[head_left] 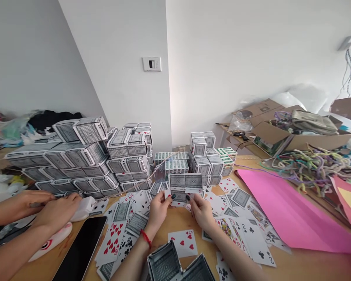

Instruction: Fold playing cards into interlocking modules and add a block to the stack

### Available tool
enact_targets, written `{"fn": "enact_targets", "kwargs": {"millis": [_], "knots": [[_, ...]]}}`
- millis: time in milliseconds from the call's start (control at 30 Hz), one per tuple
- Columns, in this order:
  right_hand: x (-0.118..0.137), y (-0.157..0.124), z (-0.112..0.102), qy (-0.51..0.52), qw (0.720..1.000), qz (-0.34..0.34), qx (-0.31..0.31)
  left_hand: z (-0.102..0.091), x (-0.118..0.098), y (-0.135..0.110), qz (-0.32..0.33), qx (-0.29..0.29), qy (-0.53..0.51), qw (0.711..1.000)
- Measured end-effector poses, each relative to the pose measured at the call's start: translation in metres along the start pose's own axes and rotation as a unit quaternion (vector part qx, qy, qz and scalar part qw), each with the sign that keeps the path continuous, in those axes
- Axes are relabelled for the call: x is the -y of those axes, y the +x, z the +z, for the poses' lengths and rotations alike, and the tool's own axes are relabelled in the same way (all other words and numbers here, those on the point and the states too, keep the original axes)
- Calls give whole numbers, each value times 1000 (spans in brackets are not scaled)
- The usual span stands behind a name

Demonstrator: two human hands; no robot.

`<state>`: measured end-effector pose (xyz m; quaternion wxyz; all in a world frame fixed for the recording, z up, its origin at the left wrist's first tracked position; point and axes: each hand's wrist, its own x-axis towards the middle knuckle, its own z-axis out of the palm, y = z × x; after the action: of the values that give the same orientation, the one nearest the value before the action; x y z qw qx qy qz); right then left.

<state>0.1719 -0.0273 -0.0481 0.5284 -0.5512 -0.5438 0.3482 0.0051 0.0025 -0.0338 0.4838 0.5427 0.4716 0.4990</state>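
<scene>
My left hand (159, 207), with a red cord round its wrist, pinches the left side of a small piece built of folded playing cards (185, 180). Opposite it, my right hand (201, 210) grips the right side of that piece between thumb and fingers. The piece shows grey patterned card backs and stands upright between the hands. Behind it rise stacked card blocks (203, 164). Below my hands a five of hearts (183, 242) lies face up. Closer to me are open card boxes (165, 259), cut off by the lower edge.
Another person's hands (57, 208) rest at the left by a white power strip (83, 207). A black phone (80, 249) lies in front. Card-block walls (76, 160) stand behind. At right are pink paper (292, 210), pipe cleaners (318, 166) and a cardboard box (304, 140).
</scene>
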Motion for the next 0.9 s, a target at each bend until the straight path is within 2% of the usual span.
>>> {"fn": "enact_targets", "kwargs": {"millis": [100, 200, 333, 533, 700, 800, 900], "knots": [[3, 2, -1, 45, 998, 50, -5, -1, 1, 2, -4, -6, -13, 1000], [8, 5, -3, 145, 985, 95, 24, -4, 2, 4, 47, -29, 23, 998], [20, 6, -7, 257, 958, 116, 46, -7, 4, 6, 97, -45, 62, 992], [17, 14, -17, 369, 910, 188, 36, -8, 2, 5, 107, 7, 32, 994], [15, 20, -27, 381, 891, 234, 84, -8, -8, 1, 46, 55, 17, 997], [18, 21, -27, 368, 896, 231, 96, -6, -12, -1, -37, 61, -69, 995], [18, 21, -24, 370, 898, 212, 106, -3, -14, -1, -120, 49, -153, 980]]}}
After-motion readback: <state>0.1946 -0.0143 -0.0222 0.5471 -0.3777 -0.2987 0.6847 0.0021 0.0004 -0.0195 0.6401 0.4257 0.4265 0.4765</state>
